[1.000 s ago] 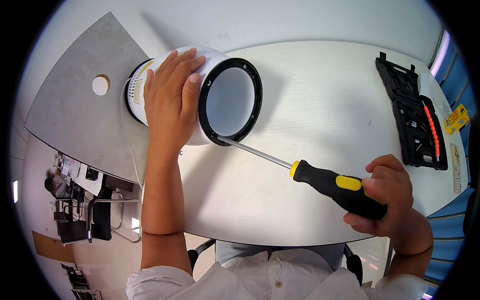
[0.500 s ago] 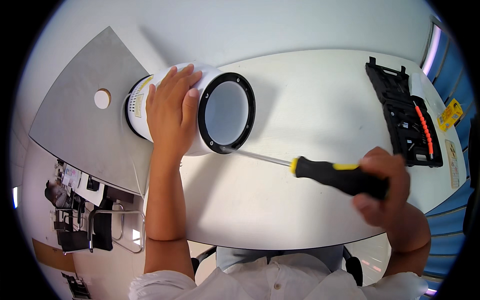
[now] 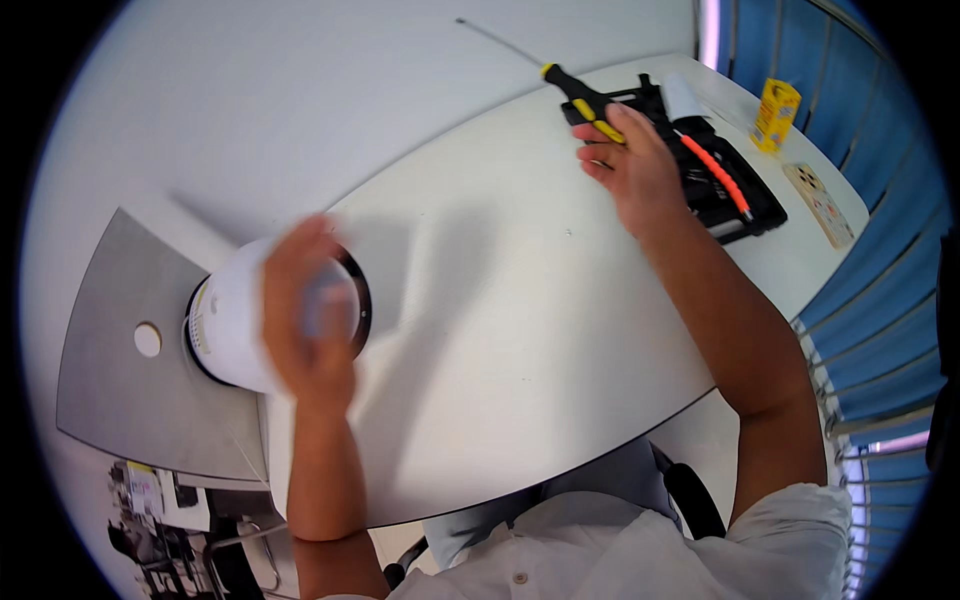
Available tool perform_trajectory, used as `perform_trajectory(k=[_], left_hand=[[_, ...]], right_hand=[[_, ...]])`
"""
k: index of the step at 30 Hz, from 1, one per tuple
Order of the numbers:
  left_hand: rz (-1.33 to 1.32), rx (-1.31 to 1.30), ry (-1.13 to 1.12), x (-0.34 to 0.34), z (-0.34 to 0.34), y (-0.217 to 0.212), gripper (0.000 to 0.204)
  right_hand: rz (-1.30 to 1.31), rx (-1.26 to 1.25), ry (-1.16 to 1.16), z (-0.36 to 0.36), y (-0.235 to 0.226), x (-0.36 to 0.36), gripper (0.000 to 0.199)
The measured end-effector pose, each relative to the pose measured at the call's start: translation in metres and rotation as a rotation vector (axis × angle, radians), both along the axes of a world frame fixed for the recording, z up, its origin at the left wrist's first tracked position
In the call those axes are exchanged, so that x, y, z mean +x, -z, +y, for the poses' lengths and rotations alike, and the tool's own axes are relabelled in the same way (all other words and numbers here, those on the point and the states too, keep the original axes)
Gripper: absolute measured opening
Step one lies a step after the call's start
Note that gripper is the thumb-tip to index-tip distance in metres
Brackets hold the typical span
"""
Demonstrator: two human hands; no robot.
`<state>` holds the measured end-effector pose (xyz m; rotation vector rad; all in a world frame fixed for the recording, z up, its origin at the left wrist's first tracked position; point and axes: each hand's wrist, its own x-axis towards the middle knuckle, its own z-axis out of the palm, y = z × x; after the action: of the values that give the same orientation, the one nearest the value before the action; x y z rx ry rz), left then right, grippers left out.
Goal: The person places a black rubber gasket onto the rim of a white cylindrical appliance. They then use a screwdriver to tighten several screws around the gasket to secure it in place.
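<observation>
A white cylindrical device [image 3: 232, 325] with a black ring around its open end lies on its side at the left edge of the white table [image 3: 520, 330]. My left hand [image 3: 305, 325], blurred by motion, is over its black-ringed end with fingers spread. My right hand [image 3: 630, 165] is stretched out to the far right of the table and grips the black and yellow handle of a long screwdriver [image 3: 575, 90]. The thin shaft of the tool points away past the far table edge. The hand is right beside an open black tool case [image 3: 725, 190].
The tool case holds orange-handled pieces. A yellow box [image 3: 776, 112] and a flat card [image 3: 823, 203] lie at the table's right end. A grey side panel [image 3: 120, 370] with a round hole adjoins the table on the left. Blue blinds run along the right.
My right hand has carried the screwdriver away from the device, up and right to the tool case. The view has swung right. My left hand has shifted over the device's ringed end.
</observation>
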<state>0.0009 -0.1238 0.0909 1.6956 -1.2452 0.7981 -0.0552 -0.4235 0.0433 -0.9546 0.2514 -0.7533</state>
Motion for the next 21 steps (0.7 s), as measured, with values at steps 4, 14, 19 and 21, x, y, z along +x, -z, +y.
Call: perform_trajectory(k=[4, 14, 19, 21], left_hand=[[-0.026, 0.471, -0.003, -0.017, -0.104, 0.033, 0.023], [0.080, 0.764, -0.108, 0.023, -0.174, 0.096, 0.006], [0.064, 0.719, -0.165, 0.017, -0.169, 0.095, 0.004], [0.181, 0.625, -0.144, 0.011, -0.156, 0.083, 0.003]], right_hand=[[0.001, -0.014, 0.041, 0.005, 0.002, 0.007, 0.035], [-0.021, -0.043, 0.036, -0.004, 0.002, 0.006, 0.033], [-0.038, -0.054, 0.008, 0.002, 0.001, 0.008, 0.034], [-0.047, -0.060, -0.004, 0.000, 0.005, 0.010, 0.033]])
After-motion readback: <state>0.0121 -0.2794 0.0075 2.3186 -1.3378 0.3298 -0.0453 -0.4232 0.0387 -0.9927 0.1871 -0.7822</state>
